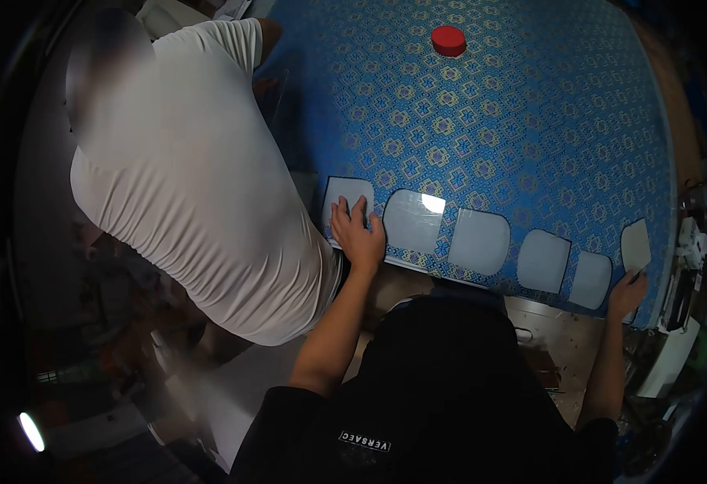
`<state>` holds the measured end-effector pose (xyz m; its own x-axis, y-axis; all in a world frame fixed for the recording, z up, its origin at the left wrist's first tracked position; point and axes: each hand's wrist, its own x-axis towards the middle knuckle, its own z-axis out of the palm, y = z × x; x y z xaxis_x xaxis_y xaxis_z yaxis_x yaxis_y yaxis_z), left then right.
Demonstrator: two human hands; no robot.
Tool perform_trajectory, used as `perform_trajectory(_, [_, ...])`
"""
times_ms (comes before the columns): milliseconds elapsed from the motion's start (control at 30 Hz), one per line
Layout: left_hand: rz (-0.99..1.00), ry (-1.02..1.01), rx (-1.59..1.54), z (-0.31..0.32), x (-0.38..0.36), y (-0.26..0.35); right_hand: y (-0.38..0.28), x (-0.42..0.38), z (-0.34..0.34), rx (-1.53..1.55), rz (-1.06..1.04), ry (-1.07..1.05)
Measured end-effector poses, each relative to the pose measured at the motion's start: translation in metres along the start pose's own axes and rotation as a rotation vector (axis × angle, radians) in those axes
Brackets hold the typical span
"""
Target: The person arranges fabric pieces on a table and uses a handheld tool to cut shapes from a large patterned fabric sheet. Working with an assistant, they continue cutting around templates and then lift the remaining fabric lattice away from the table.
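Flat pale-grey pieces with some rounded corners lie in a row along the near edge of the blue patterned tablecloth. My left hand (359, 239) rests with fingers spread over the lower right of the leftmost grey piece (342, 190). To its right is a grey piece (410, 226) with a bright reflection, then another wide grey piece (480, 242). Two smaller ones follow, a rounded grey piece (543, 260) and a narrow grey piece (590, 280). At the far right, my right hand (628, 295) has its fingers closed on the bottom end of a beige flat piece (635, 245).
A red round object (449, 40) stands toward the far side of the tablecloth (515, 121). Close on my left, a person in a white shirt (200, 177) leans at the table. Assorted items (688, 250) crowd beyond the table's right edge.
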<state>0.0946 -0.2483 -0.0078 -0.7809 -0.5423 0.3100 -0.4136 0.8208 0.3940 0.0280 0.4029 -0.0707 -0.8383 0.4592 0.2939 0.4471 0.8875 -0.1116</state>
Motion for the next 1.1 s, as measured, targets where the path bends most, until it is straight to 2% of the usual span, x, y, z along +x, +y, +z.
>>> perform_trajectory(300, [-0.017,-0.032,-0.019,-0.001,0.001,0.000,0.008,0.000,0.008,-0.004,0.020,-0.020])
perform_trajectory(500, [-0.022,-0.027,-0.021,-0.005,0.000,-0.002,0.015,-0.002,0.021,-0.072,-0.028,0.074])
perform_trajectory(567, [-0.022,-0.048,-0.003,-0.001,-0.002,-0.006,0.007,-0.002,0.006,0.019,-0.017,-0.047])
perform_trajectory(633, [-0.007,-0.050,0.019,0.003,-0.002,-0.012,-0.009,-0.013,0.000,-0.018,-0.019,0.074])
perform_trajectory(667, [0.049,0.011,-0.028,0.001,-0.002,-0.008,-0.009,-0.016,-0.004,0.069,-0.011,0.056])
perform_trajectory(700, [-0.014,-0.013,-0.016,0.004,-0.003,-0.006,-0.009,-0.017,0.002,-0.015,0.020,0.098])
perform_trajectory(767, [0.015,-0.043,0.032,0.010,-0.002,-0.014,-0.029,-0.017,-0.024,0.046,0.017,0.100])
perform_trajectory(833, [-0.011,-0.053,0.027,0.027,-0.008,-0.015,-0.017,-0.016,-0.036,0.028,0.035,0.125])
perform_trajectory(900, [0.162,0.059,0.273,0.035,-0.015,-0.034,-0.029,-0.017,-0.022,0.019,0.033,0.119])
perform_trajectory(967, [-0.172,-0.211,-0.073,0.003,-0.010,-0.002,-0.014,-0.012,-0.018,0.089,-0.003,0.072])
perform_trajectory(1000, [-0.116,-0.067,0.001,0.031,-0.025,-0.030,0.002,-0.011,0.007,-0.041,-0.140,0.222])
perform_trajectory(1033, [-0.129,-0.022,0.075,0.020,-0.022,-0.016,0.011,-0.004,0.003,-0.015,-0.220,0.126])
perform_trajectory(1067, [-0.147,-0.023,0.018,0.014,-0.017,-0.007,0.009,0.007,-0.008,0.073,-0.100,-0.147])
perform_trajectory(1100, [-0.139,-0.021,0.000,0.003,-0.014,-0.002,-0.013,0.003,-0.020,0.134,-0.066,-0.103])
